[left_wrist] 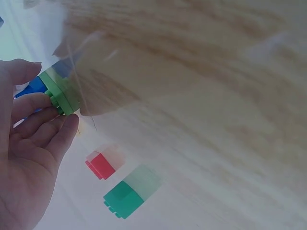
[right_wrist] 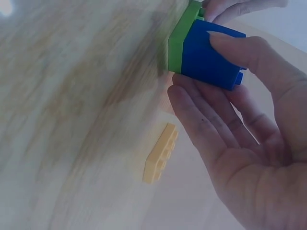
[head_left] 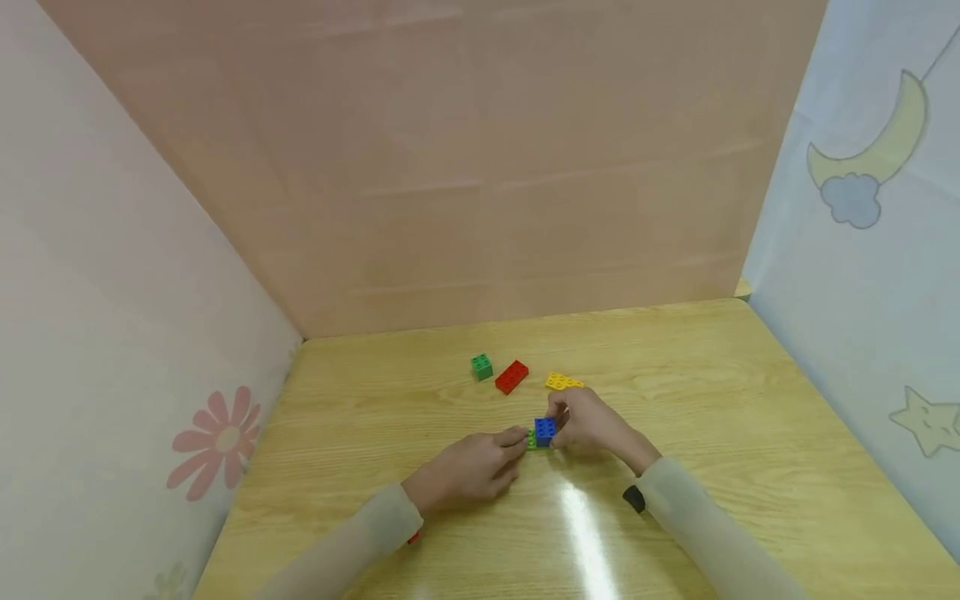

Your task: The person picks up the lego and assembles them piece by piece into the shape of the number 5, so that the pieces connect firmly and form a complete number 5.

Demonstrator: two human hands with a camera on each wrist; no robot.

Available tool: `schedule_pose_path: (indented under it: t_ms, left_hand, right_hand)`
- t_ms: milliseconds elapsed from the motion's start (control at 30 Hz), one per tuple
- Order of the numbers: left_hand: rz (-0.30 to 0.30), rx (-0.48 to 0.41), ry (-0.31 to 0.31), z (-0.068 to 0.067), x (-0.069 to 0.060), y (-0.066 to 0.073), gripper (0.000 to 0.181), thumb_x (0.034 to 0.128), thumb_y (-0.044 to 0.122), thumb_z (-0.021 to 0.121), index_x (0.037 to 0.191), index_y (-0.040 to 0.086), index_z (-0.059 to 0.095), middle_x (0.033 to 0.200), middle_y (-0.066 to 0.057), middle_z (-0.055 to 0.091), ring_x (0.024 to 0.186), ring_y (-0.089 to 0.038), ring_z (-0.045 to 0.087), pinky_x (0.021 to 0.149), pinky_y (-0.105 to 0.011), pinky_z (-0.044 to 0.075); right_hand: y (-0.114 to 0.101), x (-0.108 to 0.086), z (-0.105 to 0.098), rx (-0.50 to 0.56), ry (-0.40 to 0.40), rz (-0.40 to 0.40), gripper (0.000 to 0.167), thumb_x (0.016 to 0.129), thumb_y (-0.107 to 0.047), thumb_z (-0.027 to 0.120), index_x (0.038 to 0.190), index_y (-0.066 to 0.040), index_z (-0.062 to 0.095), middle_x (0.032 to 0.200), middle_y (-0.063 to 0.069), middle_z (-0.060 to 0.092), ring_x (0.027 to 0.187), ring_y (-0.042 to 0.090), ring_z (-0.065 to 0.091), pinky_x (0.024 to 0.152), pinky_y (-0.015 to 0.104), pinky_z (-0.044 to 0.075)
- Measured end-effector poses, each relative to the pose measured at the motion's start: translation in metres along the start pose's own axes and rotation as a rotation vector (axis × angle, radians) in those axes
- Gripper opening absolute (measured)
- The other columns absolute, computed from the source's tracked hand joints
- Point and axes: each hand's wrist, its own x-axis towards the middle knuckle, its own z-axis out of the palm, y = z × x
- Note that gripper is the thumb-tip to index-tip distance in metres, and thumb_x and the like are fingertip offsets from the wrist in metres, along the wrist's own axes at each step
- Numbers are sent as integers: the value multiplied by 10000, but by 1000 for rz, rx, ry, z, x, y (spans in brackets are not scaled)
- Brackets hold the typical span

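Observation:
A blue brick sits on one end of a flat light green brick, which lies on the table. My right hand pinches the blue brick from the right, its thumb against one side and fingers on the other. From the left, my left hand holds the free end of the light green brick between thumb and fingers. Some green studs show between the left fingertips and the blue brick. In the right wrist view, the blue brick stands against the green one, with no gap visible.
Beyond the hands lie a dark green brick, a red brick and a flat yellow brick. A red piece shows partly beside the left sleeve. Walls border the wooden table at the left, back and right.

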Motion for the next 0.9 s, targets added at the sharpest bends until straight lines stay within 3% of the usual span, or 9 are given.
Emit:
schedule_pose_path:
  t_ms: [300,567,900]
  left_hand:
    - [-24,-18,-68,-2,2,0,515,1106,345,530,1540,69,528,1635,-102,483,1418,-209,587,1087,-303,558]
    - [-10,-19,-45,1,-1,1,510,1103,336,533,1532,60,536,1633,-111,484,1408,-216,597,1077,-300,565]
    - [-36,-56,-47,3,0,0,525,1107,347,524,1548,62,513,1642,-115,467,1394,-233,606,1078,-323,568]
  right_hand:
    - [-2,2,-1,-2,-21,29,306,721,32,911,842,-105,666,918,22,744,842,151,687,752,308,588]
    - [-6,3,3,-17,-32,68,335,687,51,912,821,-102,646,861,9,715,813,166,634,731,302,550]
    - [-10,4,6,-90,-3,85,334,676,78,864,808,-114,625,814,11,659,774,164,578,653,265,484]
